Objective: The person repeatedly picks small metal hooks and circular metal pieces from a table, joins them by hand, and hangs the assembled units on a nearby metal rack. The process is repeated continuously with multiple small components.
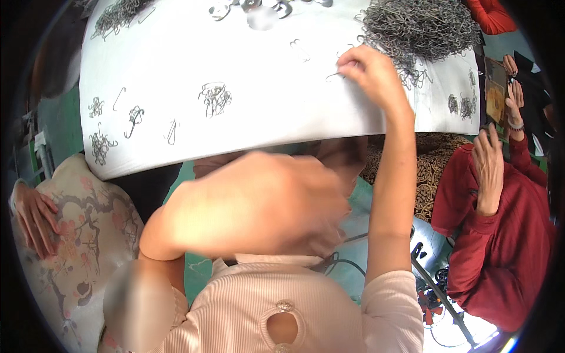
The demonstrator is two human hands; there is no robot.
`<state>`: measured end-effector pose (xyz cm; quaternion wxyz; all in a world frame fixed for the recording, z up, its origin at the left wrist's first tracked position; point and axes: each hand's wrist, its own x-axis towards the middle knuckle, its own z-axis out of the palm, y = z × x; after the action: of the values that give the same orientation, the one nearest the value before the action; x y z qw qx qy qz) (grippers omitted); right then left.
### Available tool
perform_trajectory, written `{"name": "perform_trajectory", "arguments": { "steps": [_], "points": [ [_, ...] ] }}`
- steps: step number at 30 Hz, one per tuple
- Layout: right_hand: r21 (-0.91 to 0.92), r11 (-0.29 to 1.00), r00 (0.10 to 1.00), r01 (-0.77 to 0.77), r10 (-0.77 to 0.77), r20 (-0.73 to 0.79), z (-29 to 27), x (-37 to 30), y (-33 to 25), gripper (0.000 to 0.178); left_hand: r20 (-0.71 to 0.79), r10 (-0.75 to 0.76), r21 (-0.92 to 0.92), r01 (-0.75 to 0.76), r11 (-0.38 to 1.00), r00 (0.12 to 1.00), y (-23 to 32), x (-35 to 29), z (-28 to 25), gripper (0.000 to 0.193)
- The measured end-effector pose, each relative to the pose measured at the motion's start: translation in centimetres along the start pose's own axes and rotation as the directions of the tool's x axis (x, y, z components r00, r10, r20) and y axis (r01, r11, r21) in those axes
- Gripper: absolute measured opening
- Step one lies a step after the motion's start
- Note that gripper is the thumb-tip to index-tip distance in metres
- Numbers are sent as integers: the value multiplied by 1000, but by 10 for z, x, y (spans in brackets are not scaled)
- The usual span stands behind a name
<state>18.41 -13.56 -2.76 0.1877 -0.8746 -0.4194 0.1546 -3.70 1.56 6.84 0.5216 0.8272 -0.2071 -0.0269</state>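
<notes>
My right hand [369, 72] reaches over the white table [265, 120]. Its thumb and fingers are pinched on a thin dark wire hook [333, 77], whose curved end sticks out to the left. Just beyond that hand lies a large heap of wire hooks [421, 29]. My left hand [276, 203] is raised in front of my chest, close to the camera and smeared by motion, so its fingers cannot be made out. A small tangle of hooks [215, 99] and a loose hook [171, 132] rest on the left half of the table.
More small hook piles [100, 147] lie along the table's left end, and another heap [120, 16] at the far left. Shiny round metal pieces [252, 7] sit at the far edge. A person in a dark red top [500, 235] is at the right; another person's hand [36, 217] rests at the left.
</notes>
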Motion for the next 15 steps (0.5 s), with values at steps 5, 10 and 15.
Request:
{"name": "perform_trajectory", "arguments": {
  "steps": [5, 10, 15],
  "points": [
    [-250, 968, 999, 35, -36, -1, 15, -17, -15, 12, -259, -586, -439, 447, 779, 768, -76, -17, 33, 10],
    [409, 892, 981, -191, 184, 57, 14, -34, -21, 6, -321, -731, -802, 238, 548, 602, -113, -11, 47, 18],
    [890, 394, 957, -231, 259, 133, 26, -43, -48, 12, -367, -729, -858, 94, 506, 577, -113, 0, 50, 21]
  ]
}}
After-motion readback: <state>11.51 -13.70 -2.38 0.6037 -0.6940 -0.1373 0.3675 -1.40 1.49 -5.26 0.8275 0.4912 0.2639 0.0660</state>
